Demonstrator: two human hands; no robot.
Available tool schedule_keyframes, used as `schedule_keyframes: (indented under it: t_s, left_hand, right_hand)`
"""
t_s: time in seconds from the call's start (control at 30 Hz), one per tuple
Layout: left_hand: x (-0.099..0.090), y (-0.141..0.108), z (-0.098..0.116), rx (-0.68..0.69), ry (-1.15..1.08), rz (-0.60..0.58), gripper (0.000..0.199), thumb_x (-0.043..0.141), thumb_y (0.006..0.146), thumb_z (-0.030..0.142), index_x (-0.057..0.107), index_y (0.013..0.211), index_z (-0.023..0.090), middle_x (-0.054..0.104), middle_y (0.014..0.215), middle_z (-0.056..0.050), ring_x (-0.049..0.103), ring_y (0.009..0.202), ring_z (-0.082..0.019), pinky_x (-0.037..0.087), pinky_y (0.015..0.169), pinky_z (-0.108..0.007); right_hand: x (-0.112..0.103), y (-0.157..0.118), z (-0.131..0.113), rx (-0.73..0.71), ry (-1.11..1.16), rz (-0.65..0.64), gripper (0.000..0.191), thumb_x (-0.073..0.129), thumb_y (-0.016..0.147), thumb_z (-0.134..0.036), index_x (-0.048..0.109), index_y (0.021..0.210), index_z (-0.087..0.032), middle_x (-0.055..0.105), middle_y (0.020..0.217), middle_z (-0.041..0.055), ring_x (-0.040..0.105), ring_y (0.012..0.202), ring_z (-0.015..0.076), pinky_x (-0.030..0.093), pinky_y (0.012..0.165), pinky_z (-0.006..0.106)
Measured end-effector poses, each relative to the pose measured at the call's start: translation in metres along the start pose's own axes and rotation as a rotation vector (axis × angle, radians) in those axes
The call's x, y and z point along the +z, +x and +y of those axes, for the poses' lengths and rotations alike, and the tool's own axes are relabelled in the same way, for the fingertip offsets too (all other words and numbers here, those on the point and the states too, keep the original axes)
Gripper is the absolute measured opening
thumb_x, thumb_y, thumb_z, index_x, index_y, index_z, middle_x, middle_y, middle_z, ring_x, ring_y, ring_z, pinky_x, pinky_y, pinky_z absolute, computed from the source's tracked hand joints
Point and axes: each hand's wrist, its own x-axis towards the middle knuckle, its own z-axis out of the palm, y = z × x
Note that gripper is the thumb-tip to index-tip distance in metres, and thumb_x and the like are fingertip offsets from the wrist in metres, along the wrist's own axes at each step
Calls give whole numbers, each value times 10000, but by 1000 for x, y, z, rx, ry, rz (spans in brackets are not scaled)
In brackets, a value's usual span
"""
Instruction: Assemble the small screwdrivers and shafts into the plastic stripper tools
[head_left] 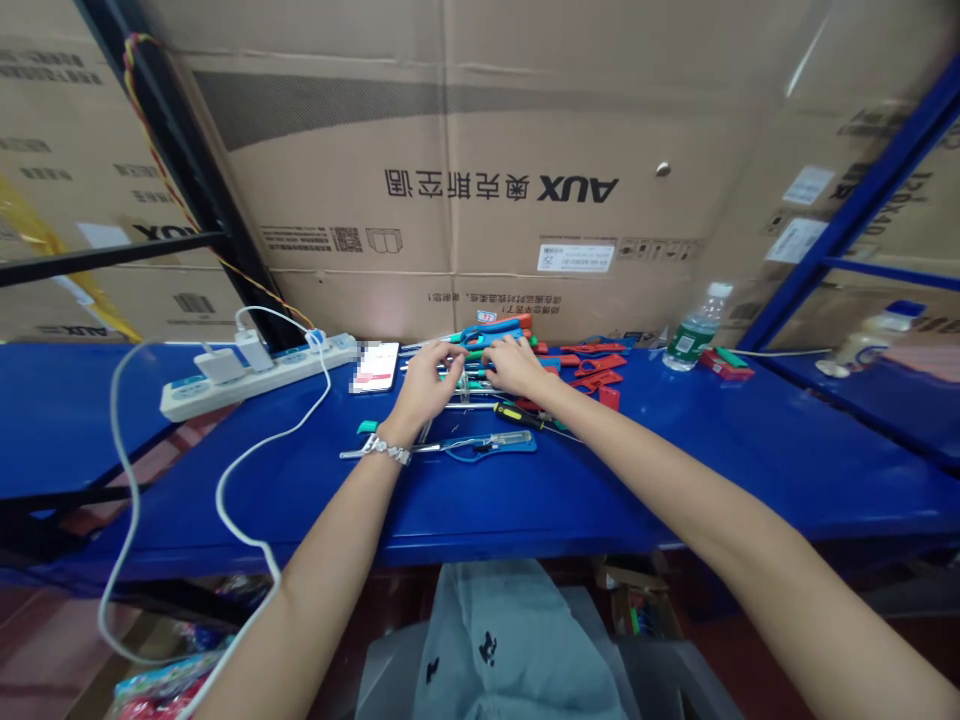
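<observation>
My left hand point(429, 385), with a bracelet on its wrist, is over the left part of a pile of long-nosed lighters point(600, 365) with red and blue handles. Its fingers are bent in, and what they grip is too small to make out. Beside it my right hand point(516, 366) reaches down into the same pile, its fingers curled among the lighters; their hold is partly hidden. Nearer to me lies an opened blue lighter point(517, 442) with a clear tank and a metal rod. A yellow and black screwdriver point(517, 414) rests between it and the pile.
A phone point(376, 366) lies left of the pile, by a white power strip point(259, 378) with chargers and a loose cable. To the right stand a water bottle point(694, 335) and a red box point(726, 366). Large cartons point(480, 120) wall off the back of the blue shelf point(300, 490).
</observation>
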Motion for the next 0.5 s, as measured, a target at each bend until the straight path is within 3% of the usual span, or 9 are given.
schedule_keyframes:
  t_s: [0.13,0.27,0.37,0.5]
  left_hand:
    - [-5,0,1,1,6,11,152,549,976,229,695,952,194,713,983,-56,638,874,-199,528,828,-366]
    - [-13,0,3,0,16,58,142,555,978,220,695,959,201,710,977,-63,634,897,-205,529,828,-374]
    - [-15,-4,10,15,-3,113,141,553,980,215,693,1000,211,692,1044,-76,633,949,-210,533,815,-369]
    - [-15,-19,23,-20,-78,182,186,580,978,289,661,1128,212,655,1142,-88,642,949,-192,535,764,-327]
  right_hand:
    - [0,3,5,-36,15,46,137,557,925,-164,692,949,-175,730,1045,141,571,1107,326,358,984,482]
    - [-16,-9,18,-37,140,116,89,585,932,-188,655,988,-190,733,1008,110,625,1027,299,396,967,466]
    - [-32,-32,22,-51,373,201,73,601,945,-236,647,998,-215,736,994,71,661,934,247,463,920,416]
    - [-41,-70,12,-116,808,199,133,623,930,-319,656,1003,-213,738,997,55,692,931,224,539,876,399]
